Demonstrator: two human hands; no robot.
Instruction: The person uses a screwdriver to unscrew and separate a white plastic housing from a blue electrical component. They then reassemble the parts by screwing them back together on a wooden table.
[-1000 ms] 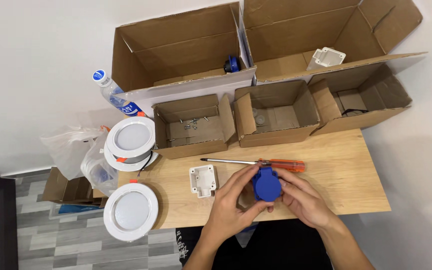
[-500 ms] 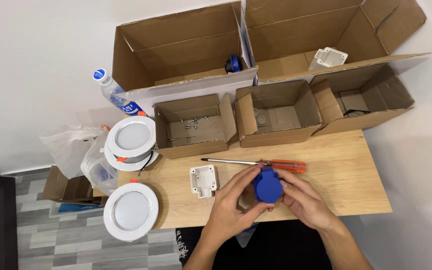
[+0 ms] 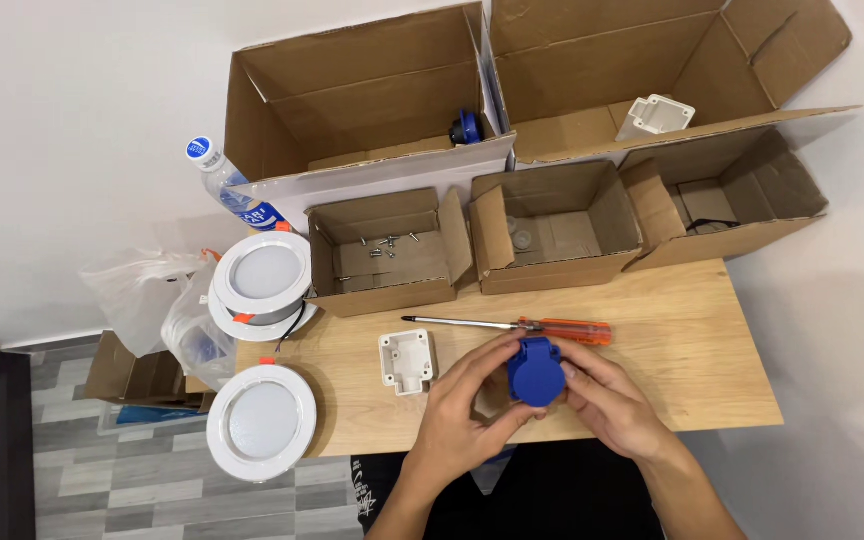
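Wooden table [image 3: 652, 310] pushed against a white wall, grey plank floor off to the left, cardboard boxes lined along the back edge. From my feed the sorting looks deliberate: one small open box [image 3: 384, 254] has loose screws in it, and a big box [image 3: 372, 95] behind holds another blue part like the one in hand, so I'd guess each box is a parts bin kept within reach.

Both hands are together over the front edge of the table, closed around a blue socket piece [image 3: 535, 370]. The left hand [image 3: 462, 420] cups it from the side and below, fingers wrapped; the right hand [image 3: 607, 405] presses in from the other side. Held up off the wood like that, probably so it can be turned and looked at freely.

The blue piece's flat lid face points up at the camera. Its long axis runs roughly front to back, rounded end toward me, squarer hinged end toward the boxes.

Just behind the hands lies an orange-handled screwdriver [image 3: 512, 326], tip pointing left. A small white housing [image 3: 405, 360] sits left of the hands, open side up. Two round white downlights [image 3: 260, 420] hang off the left edge.
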